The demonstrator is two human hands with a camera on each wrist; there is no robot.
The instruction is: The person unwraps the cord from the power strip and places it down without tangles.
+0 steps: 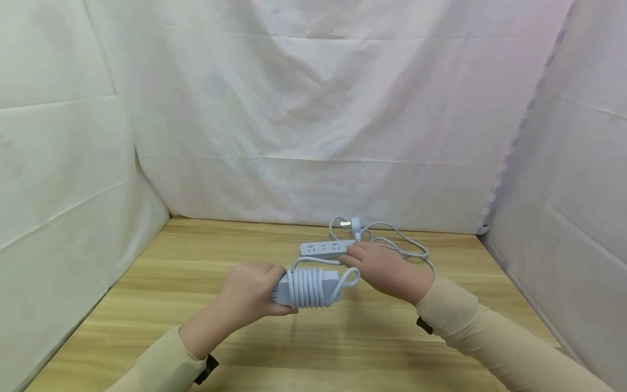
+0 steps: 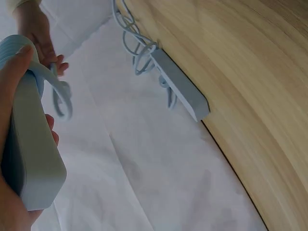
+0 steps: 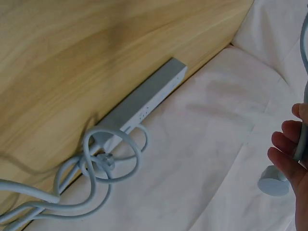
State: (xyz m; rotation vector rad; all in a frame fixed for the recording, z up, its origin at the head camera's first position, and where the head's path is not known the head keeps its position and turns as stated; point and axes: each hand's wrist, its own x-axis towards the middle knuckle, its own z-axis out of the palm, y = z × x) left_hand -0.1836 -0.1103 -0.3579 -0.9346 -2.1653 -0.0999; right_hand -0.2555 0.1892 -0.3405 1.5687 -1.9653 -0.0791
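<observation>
My left hand (image 1: 247, 291) grips one end of a white power strip (image 2: 41, 149), held up above the table. Several tight turns of its white cord (image 1: 307, 288) are wound round the strip's middle, and a loose loop sticks out at the right end. From the wound turns a short length of cord runs across to my right hand (image 1: 387, 269), whose fingers are curled round it. A plug (image 3: 273, 183) hangs on the cord by the right hand in the right wrist view; in the head view its metal prongs point left.
A second white power strip (image 1: 320, 249) lies on the wooden table (image 1: 206, 245) near the back edge, partly behind the right hand. Its loosely looped cord (image 1: 416, 253) spreads to the right. White cloth (image 1: 318, 109) hangs at the back and both sides.
</observation>
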